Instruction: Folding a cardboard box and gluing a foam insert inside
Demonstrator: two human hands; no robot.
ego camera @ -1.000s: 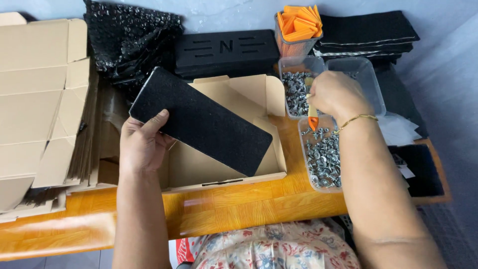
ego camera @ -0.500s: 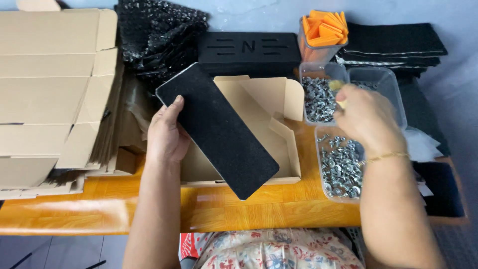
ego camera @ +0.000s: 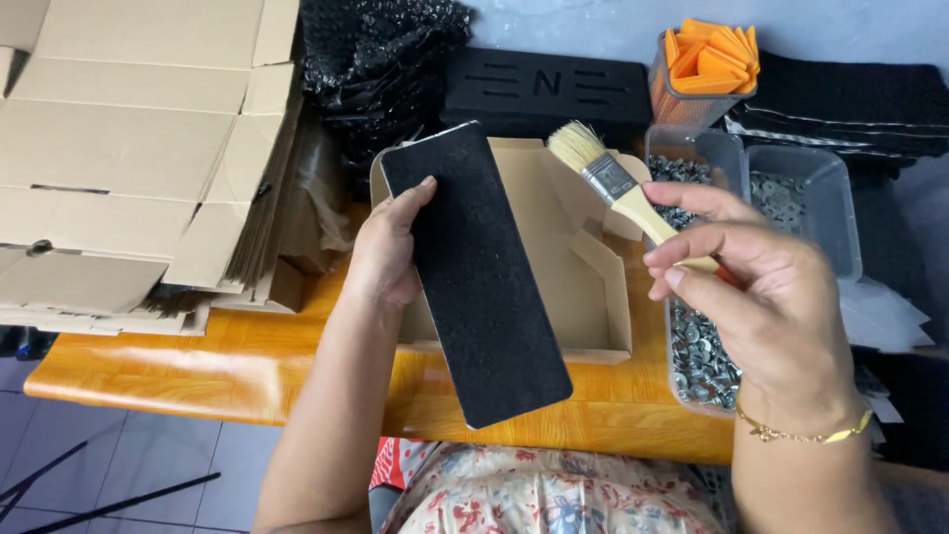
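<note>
My left hand (ego camera: 388, 252) grips the left edge of a long black gritty sheet (ego camera: 479, 277) and holds it tilted above an open shallow cardboard box (ego camera: 593, 267). My right hand (ego camera: 761, 297) holds a small paintbrush (ego camera: 608, 183) by its pale wooden handle, bristles pointing up and left, just right of the sheet. The brush does not touch the sheet.
Flat cardboard blanks (ego camera: 129, 148) are stacked at the left. Clear plastic tubs of small metal screws and washers (ego camera: 697, 346) stand at the right, behind my right hand. Orange plastic pieces fill a clear cup (ego camera: 707, 64). Black foam and mesh pieces (ego camera: 386, 49) lie at the back of the orange wooden table (ego camera: 227, 366).
My right hand rose from the tubs of metal parts with the paintbrush in it. My left hand turned the black sheet more upright and nearer to me.
</note>
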